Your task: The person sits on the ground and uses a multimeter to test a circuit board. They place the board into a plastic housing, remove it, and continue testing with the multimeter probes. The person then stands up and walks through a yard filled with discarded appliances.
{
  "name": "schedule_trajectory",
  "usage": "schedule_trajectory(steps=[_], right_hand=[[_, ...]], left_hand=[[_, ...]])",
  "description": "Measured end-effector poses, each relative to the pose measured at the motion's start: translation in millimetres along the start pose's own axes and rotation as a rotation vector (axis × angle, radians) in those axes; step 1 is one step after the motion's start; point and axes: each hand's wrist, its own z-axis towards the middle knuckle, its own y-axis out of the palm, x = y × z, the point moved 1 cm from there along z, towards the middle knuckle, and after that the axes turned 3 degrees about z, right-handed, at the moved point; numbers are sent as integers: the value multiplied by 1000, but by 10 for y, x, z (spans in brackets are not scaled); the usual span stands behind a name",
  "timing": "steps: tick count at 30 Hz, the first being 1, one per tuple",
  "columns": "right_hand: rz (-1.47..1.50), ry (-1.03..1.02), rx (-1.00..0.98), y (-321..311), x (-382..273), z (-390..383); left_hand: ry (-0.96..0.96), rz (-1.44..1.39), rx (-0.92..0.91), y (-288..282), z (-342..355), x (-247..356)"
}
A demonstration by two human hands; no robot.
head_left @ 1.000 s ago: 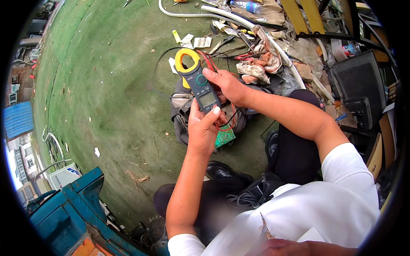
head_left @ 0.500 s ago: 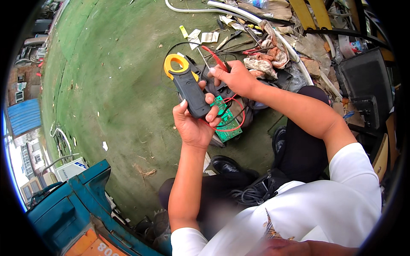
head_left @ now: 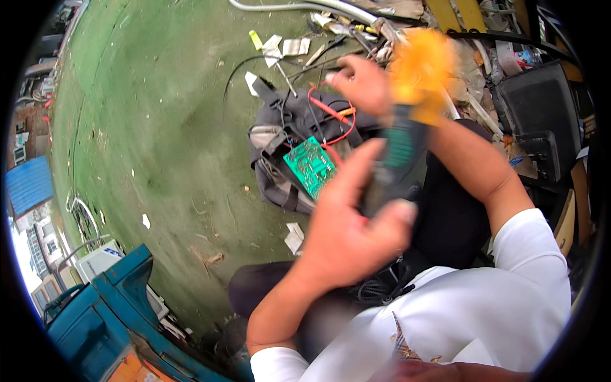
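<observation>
My left hand (head_left: 347, 239) holds a clamp meter (head_left: 402, 143), its dark body between thumb and fingers. The yellow jaw points up and crosses in front of my right forearm; meter and hand are motion-blurred. My right hand (head_left: 366, 84) is above a dark grey bag (head_left: 270, 175), partly covered by the meter. Its thumb and finger are apart, with nothing visible between them. Below it, a red test probe (head_left: 326, 109) with a looping red lead lies across the bag. A green circuit board (head_left: 310, 165) rests tilted on the bag, solder side up.
Scrap, rags and a white pipe (head_left: 347, 7) lie beyond the bag on the green floor (head_left: 153, 114). Paper scraps (head_left: 295, 47) are scattered there. A black flat panel (head_left: 538, 114) stands at the right. A teal machine (head_left: 95, 312) is at the lower left.
The clamp meter swung right and up in my left hand, towards me. My right hand released the red probe, which now lies on the bag. The bag and board are more exposed.
</observation>
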Motion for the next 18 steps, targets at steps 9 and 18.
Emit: schedule_trajectory(steps=[9, 18], right_hand=[[264, 199, -76, -240, 435, 376], [245, 242, -138, -164, 139, 230]], left_hand=[[101, -98, -420, 674, -250, 592], [183, -231, -191, 495, -200, 556]])
